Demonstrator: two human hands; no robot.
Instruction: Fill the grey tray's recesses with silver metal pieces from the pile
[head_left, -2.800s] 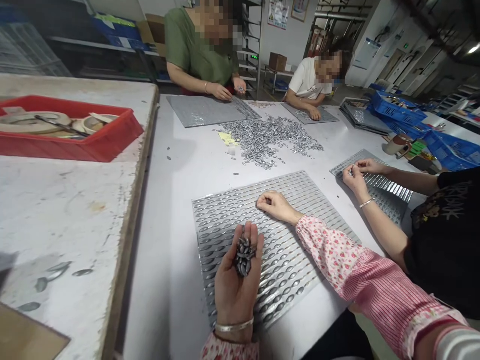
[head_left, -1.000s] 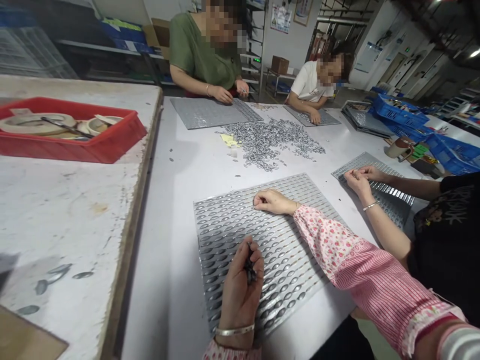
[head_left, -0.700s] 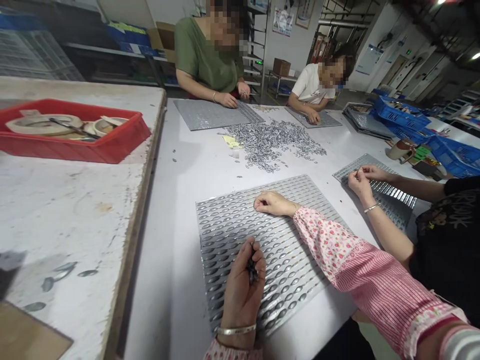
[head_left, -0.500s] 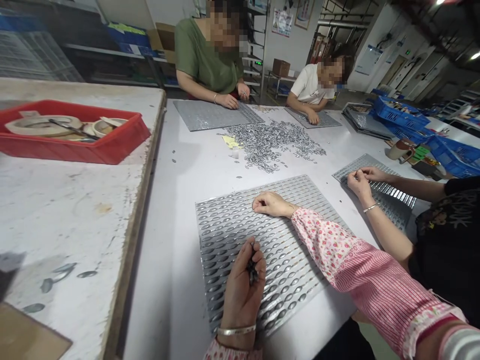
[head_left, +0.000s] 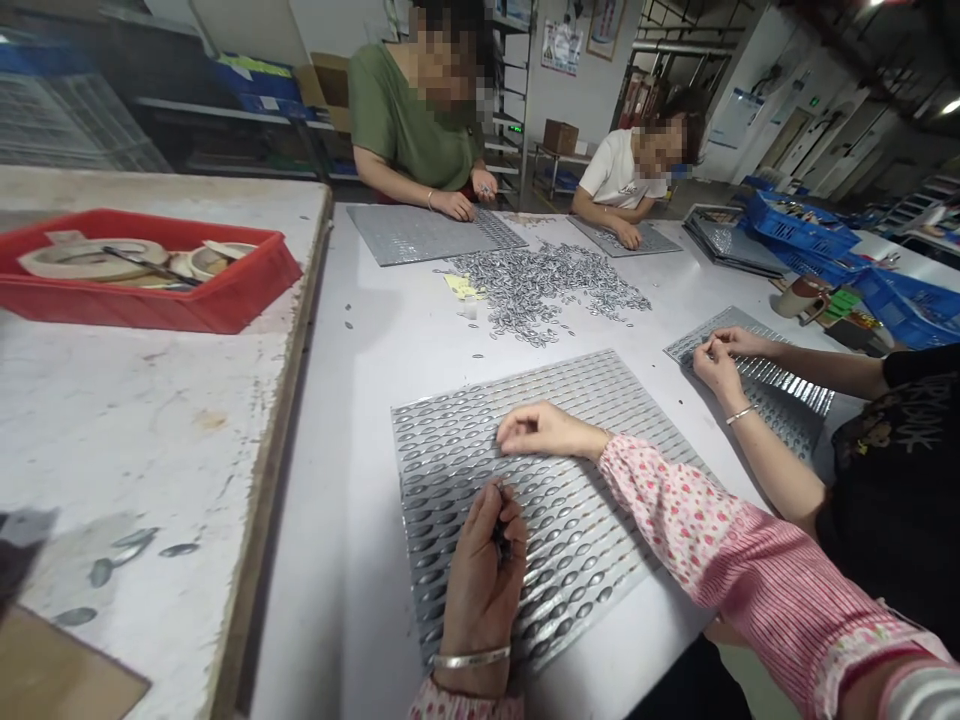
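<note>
A silver tray with rows of oval pockets lies in front of me on the white table. My left hand rests over the tray's near part, fingers curled around a handful of small dark oval metal pieces. My right hand lies on the tray's middle, fingers pinched together near the pockets; whether it holds a piece is too small to see. Beyond the tray a loose heap of shiny oval pieces is spread on the table.
A person in black works a similar tray at my right. Two more people sit at the far end with trays. A red bin with tape rolls stands on the left table. Blue crates are far right.
My left hand has curled shut around the pieces it showed on an open palm. My right hand has slid nearer and leftward across the tray.
</note>
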